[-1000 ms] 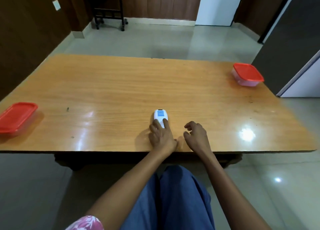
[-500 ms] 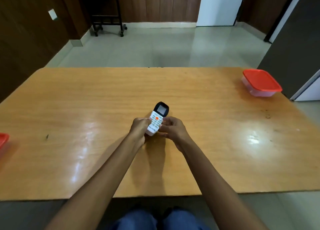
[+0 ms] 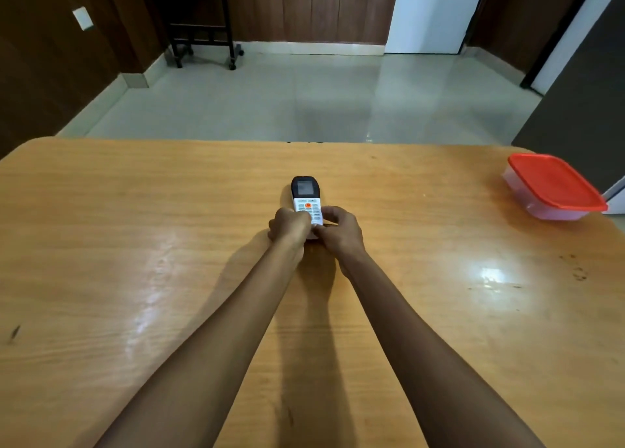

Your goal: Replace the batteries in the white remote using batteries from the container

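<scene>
The white remote (image 3: 305, 195), with a dark screen at its far end and an orange button below it, is held face up over the middle of the wooden table (image 3: 135, 244). My left hand (image 3: 290, 226) grips its near end from the left and my right hand (image 3: 340, 231) grips it from the right, thumbs on the lower keypad. The remote's lower end is hidden by my fingers. A clear container with a red lid (image 3: 553, 186) stands closed at the table's far right corner, well away from both hands.
Beyond the table's far edge lies a pale tiled floor (image 3: 304, 99). A dark wheeled stand (image 3: 203, 38) is at the back left by the wooden wall. A dark cabinet side (image 3: 581, 102) rises behind the container on the right.
Both hands picked the remote up from the table's near edge and carried it outward to the middle. It now points straight ahead instead of tilted right. The left red-lidded container left the view.
</scene>
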